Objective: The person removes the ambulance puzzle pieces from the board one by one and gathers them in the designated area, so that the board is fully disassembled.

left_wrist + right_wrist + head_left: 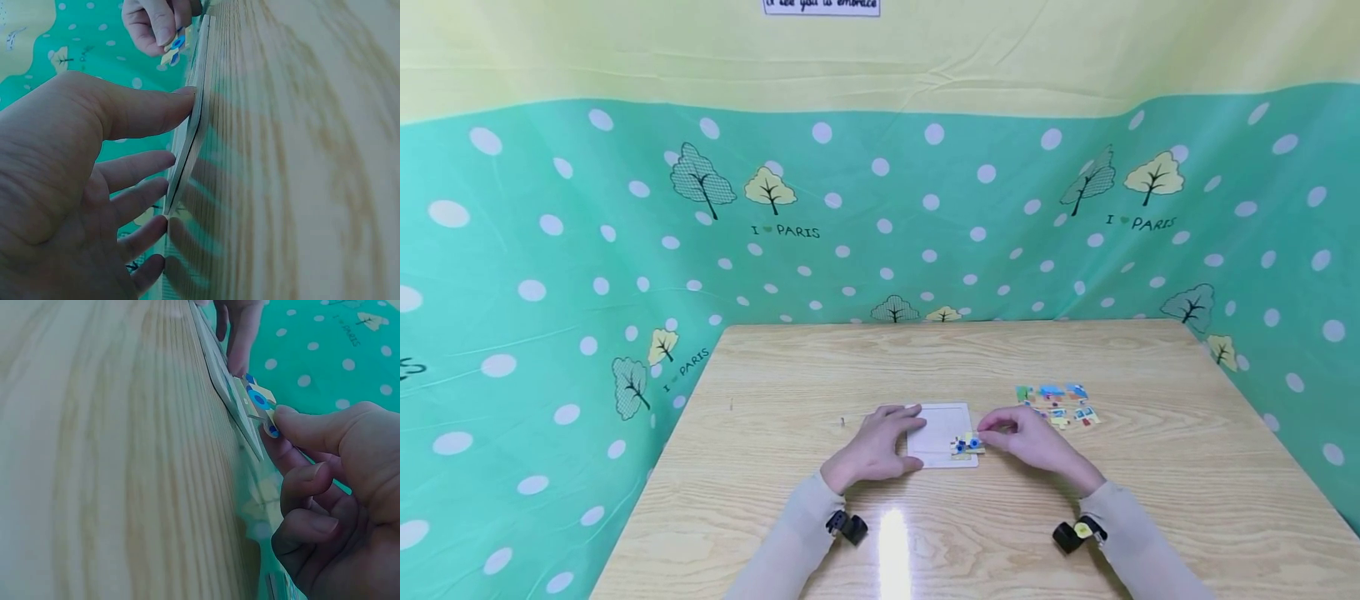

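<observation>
A shallow white puzzle tray (934, 423) lies on the wooden table. My left hand (878, 443) spans its left side, thumb at the near corner and fingertips along the edge. In the left wrist view these fingers (134, 172) look spread and nearly straight. Thumb and forefinger of my right hand (1030, 437) pinch a jigsaw piece (974, 442) over the tray's near right corner. The right wrist view shows blue round shapes and pale yellow on this piece (259, 400), tilted close above the tray rim (228, 394). My other right fingers are curled in.
Several colourful jigsaw pieces (1081, 413) lie in a group beyond the right hand, partly covered by it. A tiny dark bit (842, 422) sits left of the tray. Behind the wooden table (790, 367) hangs a green dotted cloth (880, 250).
</observation>
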The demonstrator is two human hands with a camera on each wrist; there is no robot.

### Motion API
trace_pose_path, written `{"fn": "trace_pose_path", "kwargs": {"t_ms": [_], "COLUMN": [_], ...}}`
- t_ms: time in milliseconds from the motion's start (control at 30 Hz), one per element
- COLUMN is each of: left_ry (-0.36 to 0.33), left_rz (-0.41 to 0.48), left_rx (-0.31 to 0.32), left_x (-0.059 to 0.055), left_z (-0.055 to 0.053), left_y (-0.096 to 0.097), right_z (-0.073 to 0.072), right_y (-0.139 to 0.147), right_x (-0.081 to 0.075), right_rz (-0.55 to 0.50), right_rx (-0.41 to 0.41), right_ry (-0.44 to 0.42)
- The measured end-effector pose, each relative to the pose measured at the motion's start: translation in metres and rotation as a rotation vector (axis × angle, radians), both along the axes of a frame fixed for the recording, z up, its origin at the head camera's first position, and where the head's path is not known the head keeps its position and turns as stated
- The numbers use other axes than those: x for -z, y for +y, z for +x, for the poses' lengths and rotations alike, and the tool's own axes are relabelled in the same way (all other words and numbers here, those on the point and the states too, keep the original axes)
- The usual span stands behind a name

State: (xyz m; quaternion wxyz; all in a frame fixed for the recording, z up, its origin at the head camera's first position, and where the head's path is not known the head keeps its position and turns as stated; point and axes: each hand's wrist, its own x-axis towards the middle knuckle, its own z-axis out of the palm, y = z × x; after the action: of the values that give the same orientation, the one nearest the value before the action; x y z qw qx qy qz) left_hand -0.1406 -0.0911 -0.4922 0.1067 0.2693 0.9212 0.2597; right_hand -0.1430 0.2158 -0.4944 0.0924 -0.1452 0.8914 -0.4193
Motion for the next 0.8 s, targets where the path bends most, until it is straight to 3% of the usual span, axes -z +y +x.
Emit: {"fn": "trace_pose_path", "kwargs": {"t_ms": [800], "left_ry": [0.009], "left_rz": [-0.013], "left_rx": [0.004], "left_x": [-0.001], "left_z": [0.000], "left_y": [0.000], "right_z": [0.007], "right_y": [0.050], "right_x": [-0.004], "right_rz": [-0.006], "right_rx": [0.096], "right_ry": [-0.026]}}
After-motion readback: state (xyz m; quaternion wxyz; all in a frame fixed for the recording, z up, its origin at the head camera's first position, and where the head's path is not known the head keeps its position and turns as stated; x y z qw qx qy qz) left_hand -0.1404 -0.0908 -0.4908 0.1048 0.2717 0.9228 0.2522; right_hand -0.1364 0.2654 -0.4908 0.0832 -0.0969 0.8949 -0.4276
